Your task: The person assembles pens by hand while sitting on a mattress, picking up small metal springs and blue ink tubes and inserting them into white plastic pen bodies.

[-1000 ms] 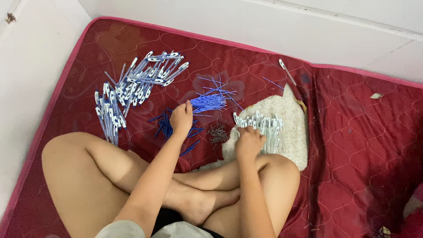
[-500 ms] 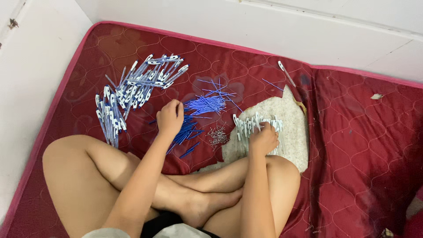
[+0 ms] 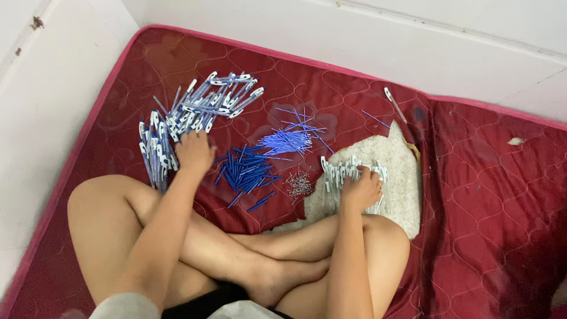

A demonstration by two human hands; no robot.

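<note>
I sit cross-legged on a red quilted mattress among pen parts. My left hand rests with curled fingers at the edge of a large pile of blue and white pens; what it holds is hidden. Just right of it lie short blue barrels, thin blue refills and a small heap of metal springs. My right hand is closed over a row of white pen parts lying on a worn pale patch of the mattress.
White walls close in the mattress on the left and at the back. A single white pen lies near the back edge. My bare knees and crossed legs fill the near side. A small scrap lies at the right.
My left hand has moved left from the blue barrels to the pile of pens. My right hand has stayed on the white parts, shifting slightly.
</note>
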